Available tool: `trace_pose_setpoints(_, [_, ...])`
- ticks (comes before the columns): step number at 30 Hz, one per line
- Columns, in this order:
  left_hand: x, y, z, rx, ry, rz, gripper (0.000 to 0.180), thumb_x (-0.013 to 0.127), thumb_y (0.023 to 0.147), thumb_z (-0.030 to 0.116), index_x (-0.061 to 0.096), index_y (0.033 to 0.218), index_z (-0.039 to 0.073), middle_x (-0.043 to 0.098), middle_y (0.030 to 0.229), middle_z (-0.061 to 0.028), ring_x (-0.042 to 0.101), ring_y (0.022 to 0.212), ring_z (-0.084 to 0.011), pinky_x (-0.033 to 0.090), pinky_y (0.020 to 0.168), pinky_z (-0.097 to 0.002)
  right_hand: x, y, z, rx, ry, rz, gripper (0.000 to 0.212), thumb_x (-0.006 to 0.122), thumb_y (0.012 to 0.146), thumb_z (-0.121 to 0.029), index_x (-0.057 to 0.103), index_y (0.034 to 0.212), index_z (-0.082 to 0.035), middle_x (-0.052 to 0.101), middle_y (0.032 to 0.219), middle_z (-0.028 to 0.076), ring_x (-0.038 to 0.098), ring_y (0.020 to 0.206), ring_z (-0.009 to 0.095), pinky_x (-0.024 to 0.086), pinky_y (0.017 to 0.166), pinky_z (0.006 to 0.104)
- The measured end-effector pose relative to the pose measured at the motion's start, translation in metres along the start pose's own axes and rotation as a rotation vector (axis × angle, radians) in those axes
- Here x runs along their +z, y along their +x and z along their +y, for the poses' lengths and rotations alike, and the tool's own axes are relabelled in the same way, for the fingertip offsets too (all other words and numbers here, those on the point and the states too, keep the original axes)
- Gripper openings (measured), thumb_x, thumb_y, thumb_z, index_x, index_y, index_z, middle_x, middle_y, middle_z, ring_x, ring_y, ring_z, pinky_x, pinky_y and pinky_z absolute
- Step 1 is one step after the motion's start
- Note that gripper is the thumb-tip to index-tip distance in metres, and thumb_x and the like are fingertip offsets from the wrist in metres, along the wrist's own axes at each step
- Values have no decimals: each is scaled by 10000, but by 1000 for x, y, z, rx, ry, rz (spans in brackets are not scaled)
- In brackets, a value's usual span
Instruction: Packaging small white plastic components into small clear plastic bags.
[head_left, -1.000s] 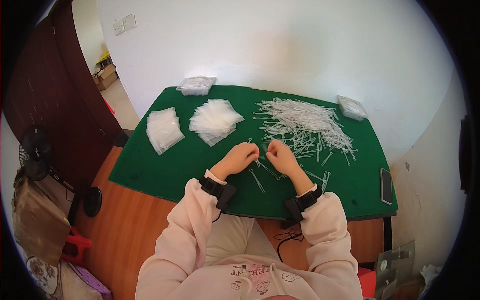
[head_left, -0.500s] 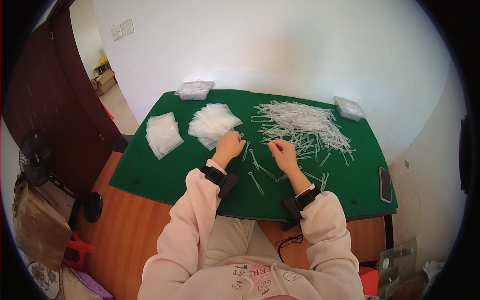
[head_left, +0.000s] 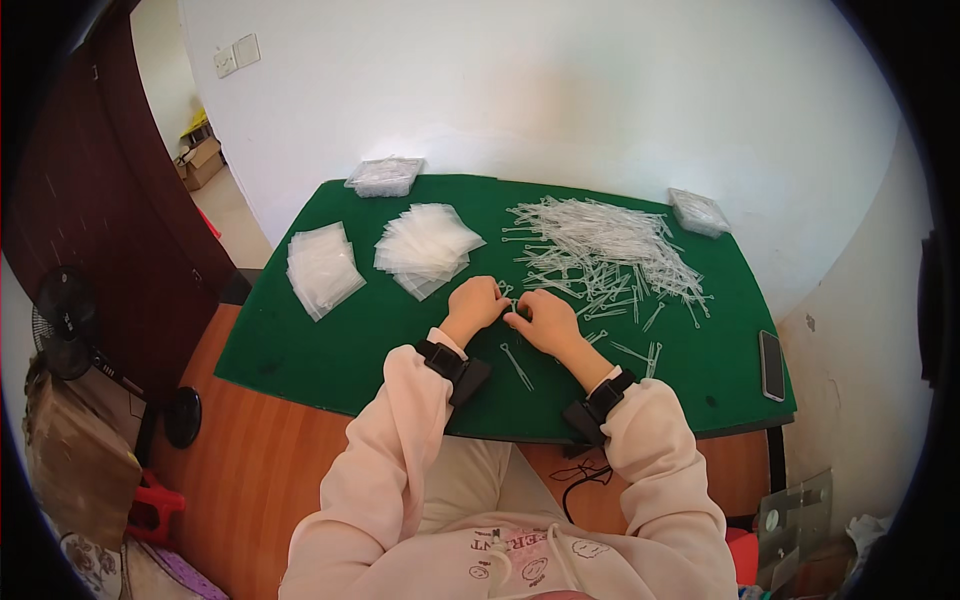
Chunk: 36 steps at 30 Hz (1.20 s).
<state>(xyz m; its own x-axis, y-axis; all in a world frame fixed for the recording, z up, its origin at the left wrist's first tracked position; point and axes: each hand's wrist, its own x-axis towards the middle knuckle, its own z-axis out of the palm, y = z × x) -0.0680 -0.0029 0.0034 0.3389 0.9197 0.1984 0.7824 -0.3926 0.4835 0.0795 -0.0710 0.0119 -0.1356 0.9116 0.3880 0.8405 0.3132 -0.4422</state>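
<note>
Near the middle of the green table, my two hands are close together over a few clear plastic two-pronged picks with ring-shaped heads. My left hand [head_left: 474,307] is closed in a pinch, and a pick's ring head [head_left: 506,288] shows at its fingertips. Thumb and fingers of my right hand [head_left: 548,322] come together at another pick; its prongs are hidden by the hands. One loose pick [head_left: 516,366] lies nearer me, between my wrists. Beyond my right hand spreads a large heap of the same picks [head_left: 600,240].
Two fanned stacks of clear plastic bags, one far left [head_left: 325,270] and one nearer the middle [head_left: 425,250], lie on the green table [head_left: 300,365]. Clear packs stand at the back left [head_left: 386,177] and back right [head_left: 698,212]. A phone [head_left: 771,365] rests by the right edge.
My left hand has moved right and slightly toward me, away from the bags. My right hand has come left and nearer me, so the fingertips now almost meet over the loose picks.
</note>
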Motion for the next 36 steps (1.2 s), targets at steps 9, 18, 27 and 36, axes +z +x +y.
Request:
trace_pose_setpoints(9, [9, 4, -6, 8, -213, 90, 155, 605, 771, 228, 593, 818, 81, 612, 773, -91, 601, 738, -266, 467, 625, -364, 10, 2, 17, 108, -87, -38, 147, 586, 767, -218, 572, 791, -73, 579, 792, 93, 581, 738, 295, 472, 651, 401])
trace_pose_setpoints(18, [8, 8, -13, 228, -766, 25, 144, 444, 896, 141, 545, 917, 41, 535, 755, 1, 479, 695, -82, 380, 622, -229, 4, 4, 26, 184, 189, 45, 117, 519, 811, -147, 549, 876, -54, 588, 783, 106, 595, 723, 264, 472, 631, 372])
trace_pose_setpoints(27, [-2, 2, -5, 132, -1061, -164, 170, 393, 924, 156, 520, 973, 53, 499, 774, 15, 460, 734, -73, 379, 661, -220, 11, 10, 36, 57, 847, 166, 120, 421, 842, -52, 531, 878, -21, 509, 689, 25, 487, 596, 102, 408, 568, 228])
trace_pose_setpoints(36, [0, -4, 3, 154, -1116, -296, 147, 440, 922, 175, 509, 972, 55, 481, 741, 18, 439, 633, -63, 384, 582, -210, 6, 9, 29, 227, 1072, 37, 85, 480, 840, -90, 542, 854, -32, 488, 658, -8, 457, 596, 74, 372, 553, 210])
